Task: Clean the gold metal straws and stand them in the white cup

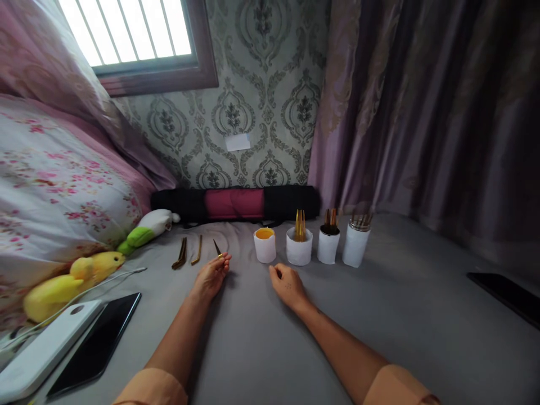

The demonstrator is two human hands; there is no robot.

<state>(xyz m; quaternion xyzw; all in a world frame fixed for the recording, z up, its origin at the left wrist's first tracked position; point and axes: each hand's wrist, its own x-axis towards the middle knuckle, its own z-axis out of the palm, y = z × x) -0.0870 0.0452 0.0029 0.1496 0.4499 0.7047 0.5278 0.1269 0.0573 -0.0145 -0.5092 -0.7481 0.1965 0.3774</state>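
My left hand (211,277) pinches slim, pointed tweezers (217,248), dark at the tip and gold lower down, which point up and away. To its left, a gold tool with a bent end (197,250) and a small group of similar dark gold tools (180,254) lie on the grey sheet. My right hand (289,286) rests on the sheet, fingers curled in, with nothing showing in them. Just beyond it stands a white cup with a yellow-orange inside (265,250). Rightward, a wider white cup (298,255) holds gold tweezers (300,225), tips up.
Two more white-wrapped containers (328,249) (356,247) hold upright pointed tools. A black and maroon roll (234,203) lies along the wall. At left are plush toys (80,275), a cable, a white device (50,349) and a black phone (97,343); another dark phone (506,295) lies far right.
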